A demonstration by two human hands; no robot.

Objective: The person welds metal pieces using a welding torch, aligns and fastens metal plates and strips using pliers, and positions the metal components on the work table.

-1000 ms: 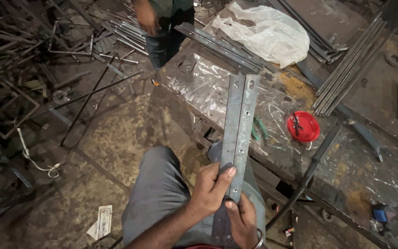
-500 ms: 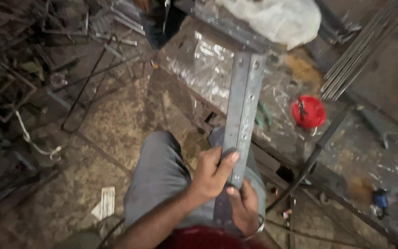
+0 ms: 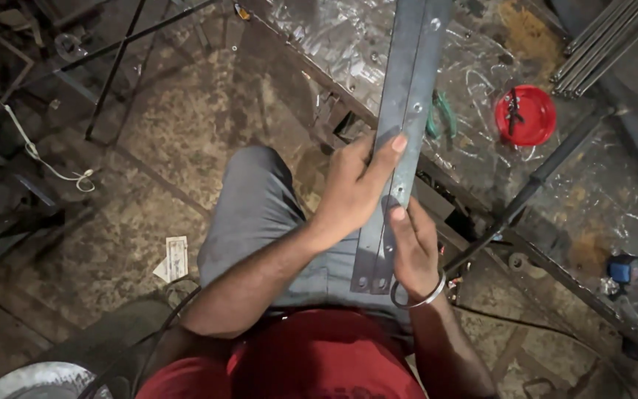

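Head view, looking down on wearer.

Torso: red shirt (image 3: 311, 362), short-sleeved; faint dark print near the lower edge, too cropped to make out. Sleeve hems sit at the upper arms; both forearms bare.

Legs: grey trousers (image 3: 260, 214), plain weave, a few creases at the thigh and knee. One leg clearly visible; the other mostly hidden.

Left hand (image 3: 352, 188): bare, no ring or watch visible. Nails short.

Right hand (image 3: 411, 247): bare. Thin silver bangle (image 3: 419, 299) round the wrist, smooth, loose fit, catches light along its outer edge.

No gloves. Feet out of frame.
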